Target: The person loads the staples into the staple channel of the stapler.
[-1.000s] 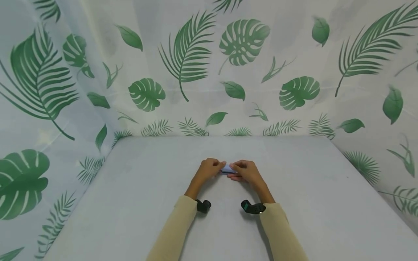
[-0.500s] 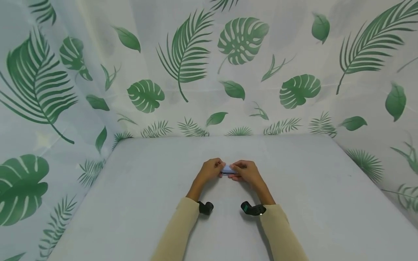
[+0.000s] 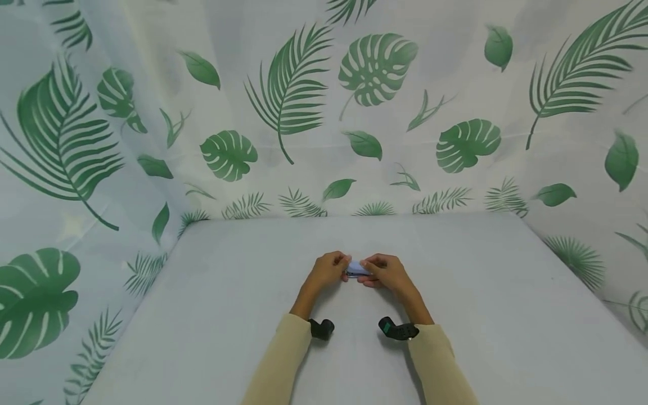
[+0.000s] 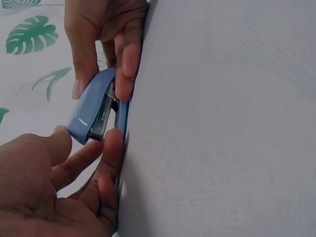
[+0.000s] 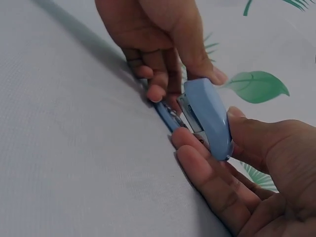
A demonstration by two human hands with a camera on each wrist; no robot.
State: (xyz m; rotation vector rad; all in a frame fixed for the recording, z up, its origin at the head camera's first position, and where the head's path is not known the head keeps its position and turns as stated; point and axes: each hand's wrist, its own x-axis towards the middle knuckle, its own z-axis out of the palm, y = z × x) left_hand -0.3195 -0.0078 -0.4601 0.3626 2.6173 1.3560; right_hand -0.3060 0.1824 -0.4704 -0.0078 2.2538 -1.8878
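A small blue stapler (image 3: 357, 268) is held between both hands, low over the white table. In the left wrist view the stapler (image 4: 94, 106) shows its top arm raised from the base, with the metal magazine visible in the gap. My left hand (image 3: 328, 270) holds the front end, thumb at the top arm's tip and fingertips at the base. My right hand (image 3: 388, 272) grips the hinge end, thumb on top and fingers along the base. In the right wrist view, the right thumb (image 5: 247, 131) presses the blue cover and two fingers lie below.
A white table (image 3: 228, 315) spreads around the hands. Behind and to the sides hang white curtains (image 3: 304, 169) printed with green leaves. Black wrist cameras (image 3: 322, 329) are strapped at both wrists, over beige sleeves (image 3: 278, 360).
Both hands stay on the stapler and appear slightly lower and further right in the head view, as the whole scene shifts a little. The left fingers have resettled slightly at the stapler's front end.
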